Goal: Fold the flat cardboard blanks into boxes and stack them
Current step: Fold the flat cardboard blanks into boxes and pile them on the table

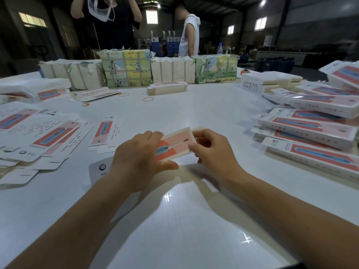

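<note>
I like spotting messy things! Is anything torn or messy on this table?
Yes. The wrapped bundle at the far left has ripped paper. Loose rubber bands lie scattered mid-table, and the flat blanks on the left are strewn crookedly.

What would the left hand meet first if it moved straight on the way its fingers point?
The left hand points up-right and already holds the box. Beyond it, probably the right hand; depth is unclear.

Loose flat blanks [38, 136] lie to your left on the tabletop [194, 105]. Folded boxes [310, 131] are stacked to your right. Wrapped bundles [126, 68] stand in a row along the far edge. Rubber bands [148, 99] lie before them.
</note>
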`<state>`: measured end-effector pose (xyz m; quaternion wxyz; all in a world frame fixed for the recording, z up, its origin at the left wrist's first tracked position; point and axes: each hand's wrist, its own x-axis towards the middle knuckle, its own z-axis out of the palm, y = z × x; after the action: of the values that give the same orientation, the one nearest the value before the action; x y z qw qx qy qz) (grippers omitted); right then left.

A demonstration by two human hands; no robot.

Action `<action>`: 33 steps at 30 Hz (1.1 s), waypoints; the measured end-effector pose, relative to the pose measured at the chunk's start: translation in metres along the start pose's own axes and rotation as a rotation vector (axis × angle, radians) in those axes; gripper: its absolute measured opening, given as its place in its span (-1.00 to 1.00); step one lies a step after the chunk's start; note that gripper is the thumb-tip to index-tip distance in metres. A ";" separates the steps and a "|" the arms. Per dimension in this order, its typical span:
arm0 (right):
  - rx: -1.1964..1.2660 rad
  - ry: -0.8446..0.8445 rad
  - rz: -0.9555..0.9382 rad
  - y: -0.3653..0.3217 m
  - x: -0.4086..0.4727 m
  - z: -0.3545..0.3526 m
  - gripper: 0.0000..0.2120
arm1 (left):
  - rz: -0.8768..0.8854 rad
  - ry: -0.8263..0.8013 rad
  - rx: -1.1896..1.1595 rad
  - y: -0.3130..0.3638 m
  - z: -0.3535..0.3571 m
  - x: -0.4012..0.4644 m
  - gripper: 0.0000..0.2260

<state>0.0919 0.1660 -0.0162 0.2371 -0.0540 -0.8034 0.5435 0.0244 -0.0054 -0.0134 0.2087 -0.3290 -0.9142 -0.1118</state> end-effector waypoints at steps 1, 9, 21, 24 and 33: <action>0.002 -0.012 0.003 0.000 -0.002 0.002 -0.82 | 0.009 0.006 0.017 0.001 0.000 0.000 -0.24; -0.170 -0.022 -0.031 0.002 0.005 0.000 -0.87 | -0.005 -0.010 0.042 0.006 0.002 0.001 -0.28; 0.857 -0.262 0.500 0.006 0.025 -0.016 -0.38 | -0.004 -0.042 -0.103 0.008 -0.004 -0.002 -0.40; 0.544 -0.183 0.304 0.004 0.018 -0.012 -0.82 | 0.006 -0.053 -0.073 0.008 -0.003 -0.001 -0.38; 0.084 -0.132 0.065 0.001 0.001 0.007 -0.75 | 0.006 0.048 0.124 0.016 0.005 -0.002 -0.44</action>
<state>0.0877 0.1612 -0.0184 0.1680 -0.0341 -0.7916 0.5864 0.0352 0.0075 -0.0177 0.2512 -0.3154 -0.9130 -0.0621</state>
